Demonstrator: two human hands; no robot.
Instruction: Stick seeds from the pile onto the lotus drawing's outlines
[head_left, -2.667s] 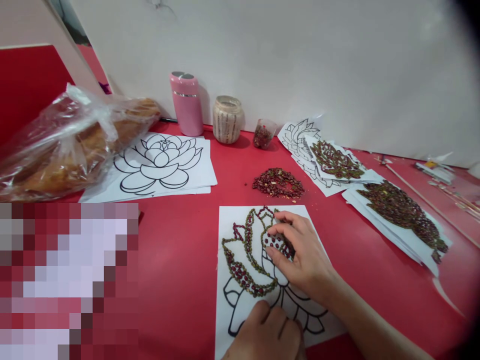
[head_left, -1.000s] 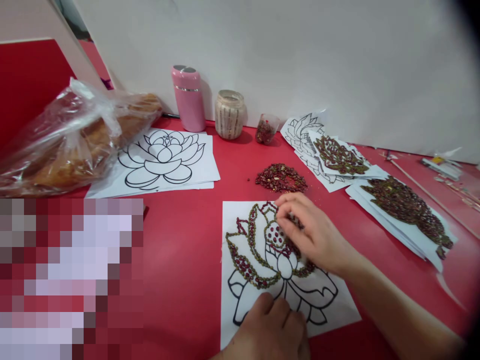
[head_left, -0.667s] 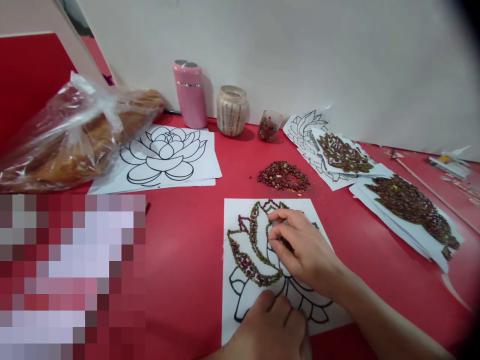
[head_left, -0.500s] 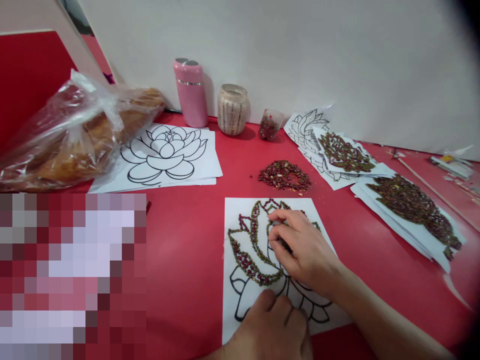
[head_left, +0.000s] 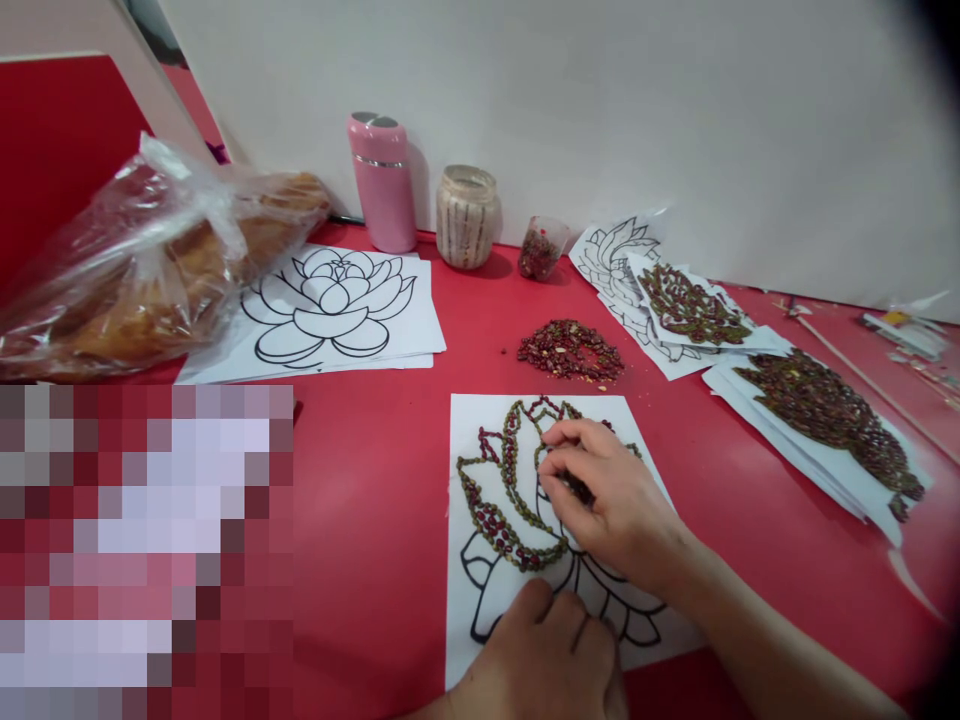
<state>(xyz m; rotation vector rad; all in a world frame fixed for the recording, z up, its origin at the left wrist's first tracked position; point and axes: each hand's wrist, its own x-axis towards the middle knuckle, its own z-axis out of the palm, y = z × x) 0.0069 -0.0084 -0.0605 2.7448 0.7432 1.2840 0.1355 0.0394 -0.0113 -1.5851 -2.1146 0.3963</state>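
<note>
A white sheet with a black lotus outline [head_left: 480, 640] lies on the red table in front of me. Its upper petals are filled with green and dark red beans [head_left: 502, 490]. My right hand [head_left: 607, 500] rests on the middle of the flower, fingertips pinched together over the beans; any bean between them is hidden. My left hand [head_left: 547, 660] lies curled on the sheet's lower edge and presses the paper down. A loose pile of red beans [head_left: 570, 350] sits just beyond the sheet.
Blank lotus sheets [head_left: 330, 305] lie at the left beside a plastic bag [head_left: 150, 260]. A pink flask [head_left: 382, 180], a glass jar [head_left: 466, 215] and a small cup of beans [head_left: 541, 248] stand by the wall. Finished bean pictures [head_left: 817, 410] are stacked at the right, thin sticks [head_left: 862, 375] beyond.
My right hand came back from near the bean pile to the flower's centre and now covers the red beans there. My left hand has stayed on the sheet's lower edge.
</note>
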